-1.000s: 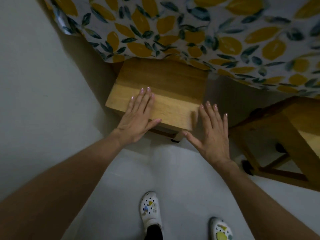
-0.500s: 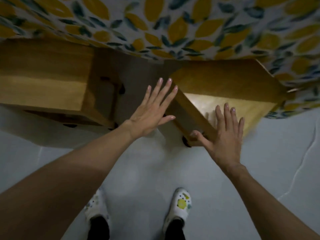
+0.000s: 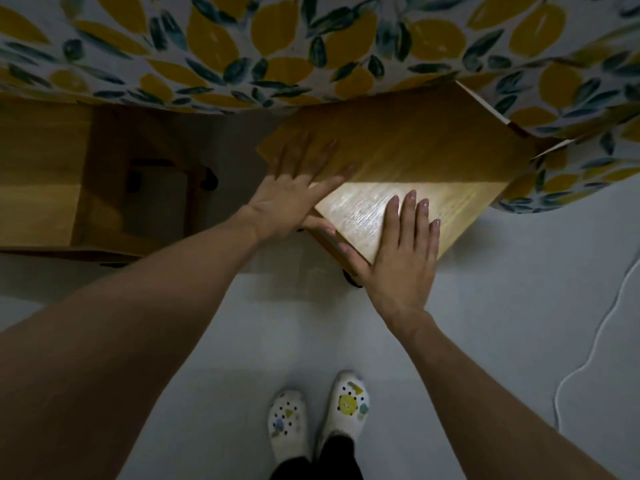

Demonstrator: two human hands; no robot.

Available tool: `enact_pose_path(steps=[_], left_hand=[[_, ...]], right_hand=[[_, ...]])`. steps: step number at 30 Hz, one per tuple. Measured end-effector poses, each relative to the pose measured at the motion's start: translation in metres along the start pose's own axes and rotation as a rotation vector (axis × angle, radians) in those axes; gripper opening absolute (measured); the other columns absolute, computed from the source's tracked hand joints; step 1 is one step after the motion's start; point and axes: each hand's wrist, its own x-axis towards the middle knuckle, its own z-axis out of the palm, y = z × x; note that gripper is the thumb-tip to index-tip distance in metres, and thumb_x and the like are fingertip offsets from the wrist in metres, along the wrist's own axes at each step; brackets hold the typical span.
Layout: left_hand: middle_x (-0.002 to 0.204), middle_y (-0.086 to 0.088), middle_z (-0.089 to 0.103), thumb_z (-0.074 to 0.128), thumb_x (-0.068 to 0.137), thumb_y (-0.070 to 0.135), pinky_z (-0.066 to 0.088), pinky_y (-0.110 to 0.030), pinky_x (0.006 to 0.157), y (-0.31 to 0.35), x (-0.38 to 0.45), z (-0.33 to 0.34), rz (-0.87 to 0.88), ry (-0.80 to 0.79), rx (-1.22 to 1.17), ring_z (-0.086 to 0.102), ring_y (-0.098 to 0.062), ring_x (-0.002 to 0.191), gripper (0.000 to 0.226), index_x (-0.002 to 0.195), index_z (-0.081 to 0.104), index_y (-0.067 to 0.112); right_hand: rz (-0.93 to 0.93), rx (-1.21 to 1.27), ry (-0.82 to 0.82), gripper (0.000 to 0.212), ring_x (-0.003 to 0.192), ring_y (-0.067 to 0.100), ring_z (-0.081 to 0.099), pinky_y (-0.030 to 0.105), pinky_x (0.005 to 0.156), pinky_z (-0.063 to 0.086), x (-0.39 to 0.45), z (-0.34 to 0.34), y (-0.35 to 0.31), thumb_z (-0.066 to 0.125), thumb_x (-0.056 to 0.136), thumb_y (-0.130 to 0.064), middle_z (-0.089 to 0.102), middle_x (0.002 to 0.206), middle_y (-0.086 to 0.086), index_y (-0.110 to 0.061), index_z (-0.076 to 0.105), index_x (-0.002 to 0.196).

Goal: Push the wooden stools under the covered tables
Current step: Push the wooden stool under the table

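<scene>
A wooden stool (image 3: pixel 433 161) stands at the centre right, turned at an angle, its far part under the lemon-print tablecloth (image 3: pixel 277 46). My left hand (image 3: pixel 294 192) lies flat on the stool's left corner, fingers spread and blurred. My right hand (image 3: pixel 401 251) rests flat on the stool's lit near corner, thumb over the edge. A second wooden stool (image 3: pixel 45 174) sits at the left, partly under the same cloth, with neither hand on it.
Pale grey floor (image 3: pixel 502 323) fills the near part of the view. A thin white cable (image 3: pixel 588 341) runs over the floor at the right. My two feet in white patterned clogs (image 3: pixel 318 414) stand below the stool.
Both hands have moved from the left stool to the right one and now lie flat on its seat. The view has shifted right along the table.
</scene>
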Motion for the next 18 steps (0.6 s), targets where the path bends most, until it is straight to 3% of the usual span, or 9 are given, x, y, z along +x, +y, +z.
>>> enact_pose_path(steps=[3,8,12,18], left_hand=[[0.161,-0.008,0.012,0.024,0.062,0.085,-0.005,-0.06,0.114,-0.003,0.003,0.013,0.01,0.082,0.041,-0.003,-0.041,0.145,0.098,0.143,-0.015,0.048],[0.162,-0.004,-0.004,0.02,0.061,0.085,-0.004,-0.06,0.115,-0.002,0.003,0.018,0.032,0.187,0.072,-0.013,-0.041,0.145,0.099,0.146,-0.011,0.045],[0.162,-0.003,-0.005,0.035,0.068,0.081,-0.005,-0.059,0.115,0.0,0.002,0.019,0.025,0.202,0.054,-0.014,-0.041,0.145,0.097,0.147,-0.006,0.043],[0.161,-0.003,-0.008,0.016,0.064,0.083,-0.002,-0.059,0.115,0.013,0.004,0.015,-0.049,0.188,0.028,-0.013,-0.04,0.145,0.096,0.147,-0.008,0.042]], right_hand=[[-0.003,-0.011,0.011,0.097,0.148,0.033,0.017,0.05,0.12,0.015,-0.001,0.001,0.001,0.035,0.086,-0.078,0.022,0.159,0.018,-0.006,0.026,0.15],[-0.012,-0.024,0.003,0.096,0.148,0.031,0.017,0.05,0.12,0.016,-0.002,0.0,0.003,0.032,0.087,-0.077,0.022,0.159,0.018,-0.005,0.026,0.15],[-0.031,-0.016,0.0,0.096,0.148,0.03,0.019,0.049,0.12,0.015,0.0,0.0,0.006,0.037,0.086,-0.077,0.023,0.159,0.017,-0.007,0.027,0.15],[-0.127,0.011,-0.037,0.095,0.149,0.029,0.018,0.048,0.12,0.012,0.014,-0.005,0.025,0.035,0.085,-0.077,0.022,0.16,0.015,-0.008,0.027,0.15]])
